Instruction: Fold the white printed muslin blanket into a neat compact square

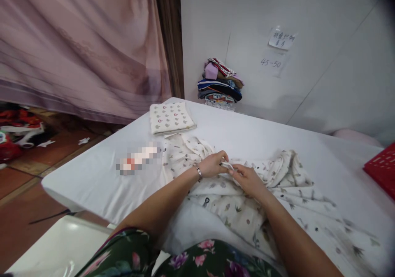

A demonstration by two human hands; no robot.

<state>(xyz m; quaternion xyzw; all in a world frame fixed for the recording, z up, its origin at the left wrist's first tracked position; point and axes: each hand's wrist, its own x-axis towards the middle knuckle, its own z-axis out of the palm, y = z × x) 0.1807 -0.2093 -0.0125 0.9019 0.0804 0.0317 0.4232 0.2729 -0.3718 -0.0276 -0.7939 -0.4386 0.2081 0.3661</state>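
Observation:
A large white cloth point(237, 211) with small plant-like prints lies crumpled over the table and hangs down toward my lap. My left hand point(214, 164) pinches a narrow white edge of it near the middle. Close by on the right, my right hand point(247, 178) grips the same edge, fingertips almost meeting those of the left. Bunched folds of the cloth spread to both sides of my hands. Just what lies between the fingertips is partly hidden.
A folded printed cloth point(171, 118) sits at the back left of the white table point(101, 172). A blurred-out item point(138, 158) lies before it. Folded fabrics point(219, 85) are stacked by the wall. A red basket point(382, 171) stands far right; a pale stool point(61, 248) is lower left.

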